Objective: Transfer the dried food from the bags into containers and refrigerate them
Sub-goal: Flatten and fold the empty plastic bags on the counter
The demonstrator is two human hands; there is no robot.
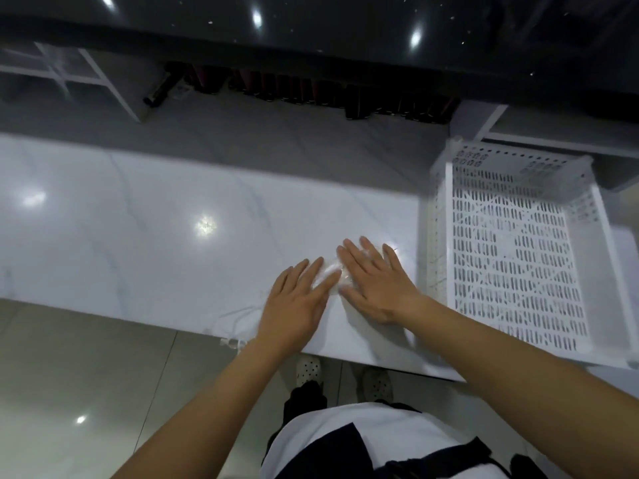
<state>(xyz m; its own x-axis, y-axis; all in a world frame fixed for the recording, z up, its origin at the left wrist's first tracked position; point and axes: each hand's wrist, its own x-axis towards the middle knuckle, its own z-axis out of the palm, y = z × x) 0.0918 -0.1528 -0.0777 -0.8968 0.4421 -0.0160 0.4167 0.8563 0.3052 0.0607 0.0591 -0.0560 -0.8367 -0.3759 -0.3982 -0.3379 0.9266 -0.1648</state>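
Currently, the clear bag (pixel 331 273) is pressed flat on the table (pixel 138 219) beneath the left hand (pixel 294 305) and right hand (pixel 378 286), fingers (pixel 373 255) straight and spread. Long axis judged near-left to far-right; right hand nearer the basket (pixel 446 188).

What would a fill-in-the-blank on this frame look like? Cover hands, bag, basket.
1. The left hand and right hand both lie ____ on the clear plastic bag, fingers straight.
2. The perforated basket stands to the ____ of both hands.
3. The basket is ____ in colour.
Missing words: flat; right; white.
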